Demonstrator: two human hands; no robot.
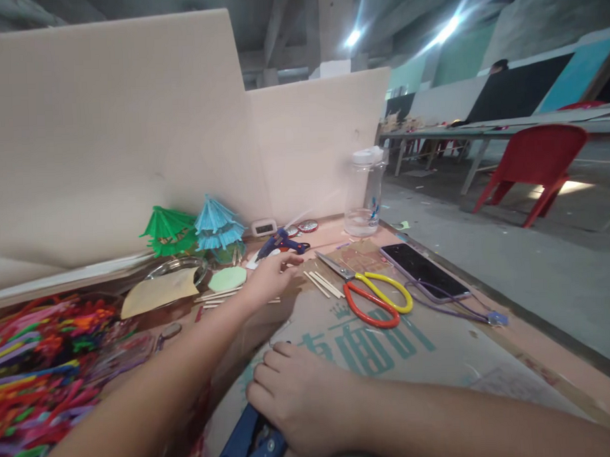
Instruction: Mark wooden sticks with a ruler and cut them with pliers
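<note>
Glue gun (281,244), blue with a pale nozzle, lies on the bench just beyond the fingertips of the left hand (271,276), which stretches forward with its fingers loosely extended, close to the gun but gripping nothing that I can make out. The right hand (304,402) rests nearer the body, curled over the blue handles of a plier-like tool (250,447) at the bottom edge of view; it appears to be grasping them, though the tool's working end is hidden. Judging by what lies about, some work is done: two small finished paper parasols, a green one (169,230) and a blue one (218,225), stand beyond the left hand, while loose wooden sticks (323,284) and a pale green paper disc (227,278) beside that hand suggest more is left to assemble. To the right of the left hand lie scissors (376,298) with a red and a yellow handle, then a phone (424,271) and a clear water bottle (366,196). A heap of coloured pipe cleaners (44,364) sits left of the arm. The surface is a flattened cardboard sheet (439,357) with green print, backed by pale board partitions (131,128). Beyond, a concrete floor, a red chair (535,164) and long tables fill a workshop hall.
</note>
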